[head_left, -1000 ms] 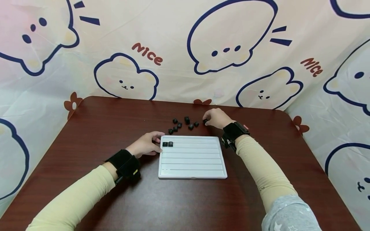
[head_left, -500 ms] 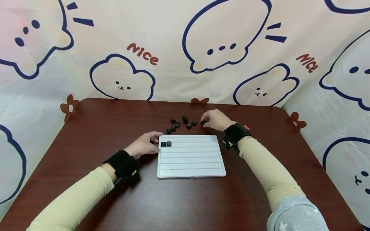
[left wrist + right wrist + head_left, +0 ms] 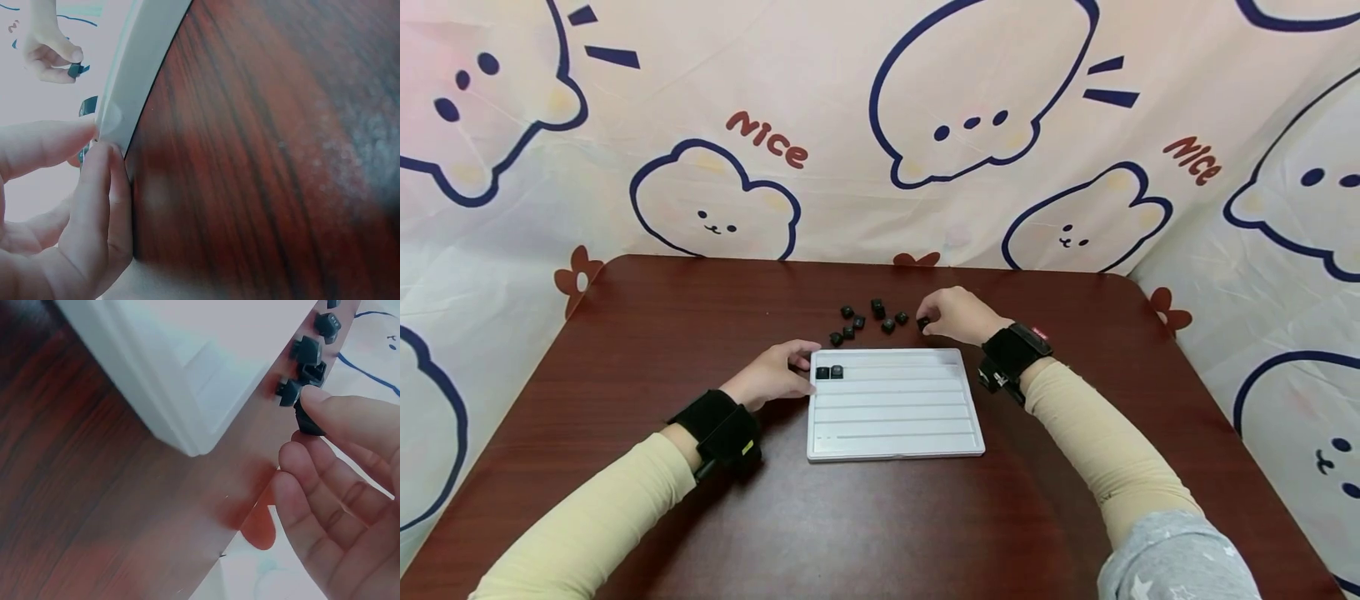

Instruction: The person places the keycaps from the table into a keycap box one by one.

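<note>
A white ridged tray lies flat on the table. Two black keycaps sit side by side in its top row at the left end. My left hand grips the tray's upper left corner; the left wrist view shows thumb and fingertips at its white edge. Beyond the tray's back edge, my right hand pinches a single black keycap between thumb and forefinger, the other fingers loosely curled. Several loose black keycaps lie scattered to the left of it, behind the tray.
The dark red-brown wooden table stretches out around the tray. A cartoon-printed cloth hangs behind the table's far edge and along the sides. Both wrists carry black straps with cameras.
The right hand keeps the keycap pinched near the same spot, shifting only slightly. The left hand stays at the tray's corner. The whole head view has drifted a little.
</note>
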Available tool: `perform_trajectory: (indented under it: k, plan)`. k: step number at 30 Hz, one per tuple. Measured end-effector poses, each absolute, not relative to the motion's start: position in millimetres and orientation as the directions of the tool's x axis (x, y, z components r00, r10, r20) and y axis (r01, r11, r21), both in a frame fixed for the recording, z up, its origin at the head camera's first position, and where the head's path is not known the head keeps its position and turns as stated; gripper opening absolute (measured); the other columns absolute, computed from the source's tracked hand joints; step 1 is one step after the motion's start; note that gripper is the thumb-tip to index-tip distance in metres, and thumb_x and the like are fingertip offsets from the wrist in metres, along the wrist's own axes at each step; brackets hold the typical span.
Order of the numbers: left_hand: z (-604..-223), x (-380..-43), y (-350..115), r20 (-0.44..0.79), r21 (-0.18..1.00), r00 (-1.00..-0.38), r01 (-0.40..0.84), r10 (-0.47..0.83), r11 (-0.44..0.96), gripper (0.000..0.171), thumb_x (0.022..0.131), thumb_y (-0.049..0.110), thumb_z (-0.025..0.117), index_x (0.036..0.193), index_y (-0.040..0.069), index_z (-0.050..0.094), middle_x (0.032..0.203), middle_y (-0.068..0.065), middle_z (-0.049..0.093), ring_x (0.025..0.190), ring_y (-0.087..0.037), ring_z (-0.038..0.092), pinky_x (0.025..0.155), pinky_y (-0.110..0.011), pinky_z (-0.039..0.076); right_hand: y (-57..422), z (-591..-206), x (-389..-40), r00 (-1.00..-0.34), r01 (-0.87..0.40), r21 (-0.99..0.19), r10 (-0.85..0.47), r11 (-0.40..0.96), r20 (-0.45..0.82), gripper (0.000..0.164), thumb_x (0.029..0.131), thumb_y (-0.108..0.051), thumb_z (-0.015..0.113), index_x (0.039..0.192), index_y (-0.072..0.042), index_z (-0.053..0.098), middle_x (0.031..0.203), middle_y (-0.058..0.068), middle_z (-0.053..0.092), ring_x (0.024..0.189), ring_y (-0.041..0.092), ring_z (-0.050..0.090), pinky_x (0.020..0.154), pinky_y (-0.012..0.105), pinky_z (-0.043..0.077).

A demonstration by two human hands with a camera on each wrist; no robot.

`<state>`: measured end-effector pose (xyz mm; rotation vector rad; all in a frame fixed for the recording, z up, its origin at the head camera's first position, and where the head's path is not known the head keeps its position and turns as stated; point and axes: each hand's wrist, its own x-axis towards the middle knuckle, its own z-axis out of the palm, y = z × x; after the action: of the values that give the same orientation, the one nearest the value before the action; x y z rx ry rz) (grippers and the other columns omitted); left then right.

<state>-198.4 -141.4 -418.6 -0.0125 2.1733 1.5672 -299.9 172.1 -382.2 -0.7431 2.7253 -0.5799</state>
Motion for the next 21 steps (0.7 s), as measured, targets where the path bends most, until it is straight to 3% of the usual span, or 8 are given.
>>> perform_trajectory:
  k: [21]
  plan:
    - [-416, -196, -142, -0.365, 0.891, -0.895, -0.255, 0.257, 0.377, 0.069, 0.086, -0.014, 0.073, 0.149, -0.002, 0.046, 0.121, -0.022, 0.049, 0.099, -0.027, 0.057, 0.08, -0.032, 0.057, 148, -373, -274, -0.771, -0.495, -0.459, -0.616, 0.738, -0.159, 0.021, 0.092, -0.008, 0.078, 0.112, -0.006, 0.076, 0.109, 0.008, 0.07, 0.096, 0.023, 0.062, 0.085, 0.039, 0.052]
